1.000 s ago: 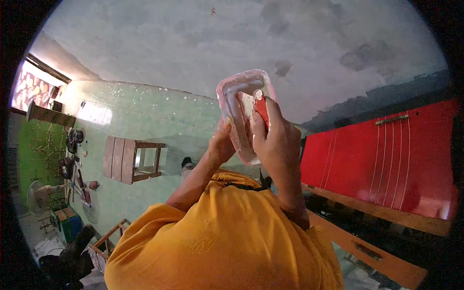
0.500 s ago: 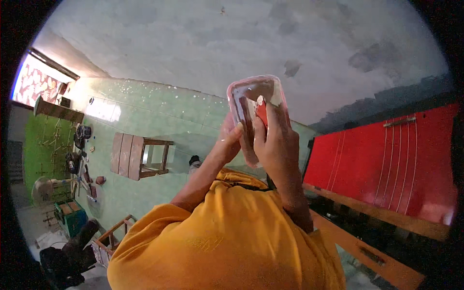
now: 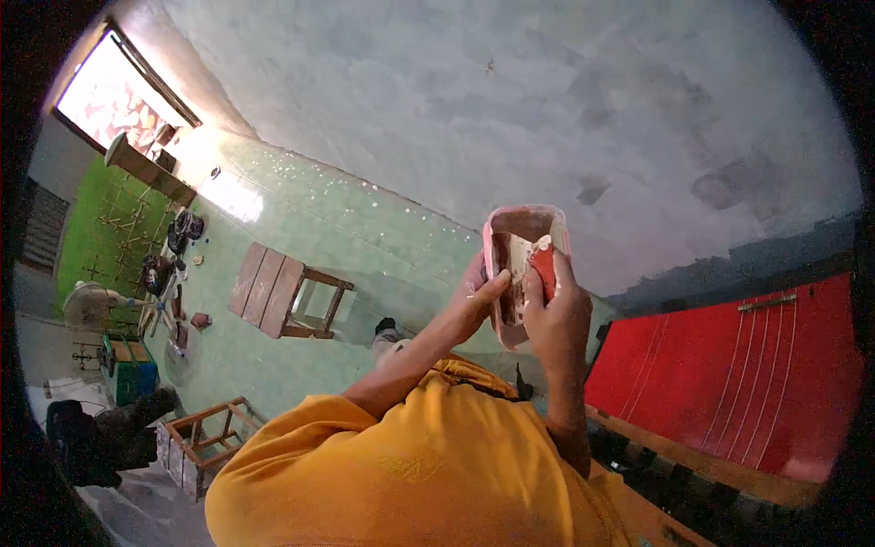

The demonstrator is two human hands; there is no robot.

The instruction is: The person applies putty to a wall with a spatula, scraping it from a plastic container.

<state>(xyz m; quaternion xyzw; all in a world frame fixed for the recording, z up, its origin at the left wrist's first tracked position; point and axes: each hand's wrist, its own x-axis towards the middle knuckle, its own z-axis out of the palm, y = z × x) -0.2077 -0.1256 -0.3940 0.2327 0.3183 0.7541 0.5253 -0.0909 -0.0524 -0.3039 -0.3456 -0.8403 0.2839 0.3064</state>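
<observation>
My left hand [image 3: 481, 296] is closed around the side of a pale pink rectangular plastic tub [image 3: 527, 210], its thumb over the near rim. The tub is tilted so its brown-grey inside shows, smeared with whitish paste. My right hand [image 3: 560, 314] grips the red handle of a scraper [image 3: 543, 264], a dab of white paste on the handle's tip. The scraper's broad pale blade lies inside the tub, coated with paste. Both hands are up in front of my chest, close to the grey patched wall [image 3: 410, 109].
A wooden stool [image 3: 271, 296] stands on the green tiled floor [image 3: 301, 205] to the left. Farther left are a fan [image 3: 87, 305], bags [image 3: 185, 230] and a wooden frame [image 3: 205, 438]. At right is a large red panel [image 3: 720, 374] with strings across it.
The tub and both hands have shifted right and lower in the picture, as the whole view has turned. The scraper's blade shows more fully inside the tub.
</observation>
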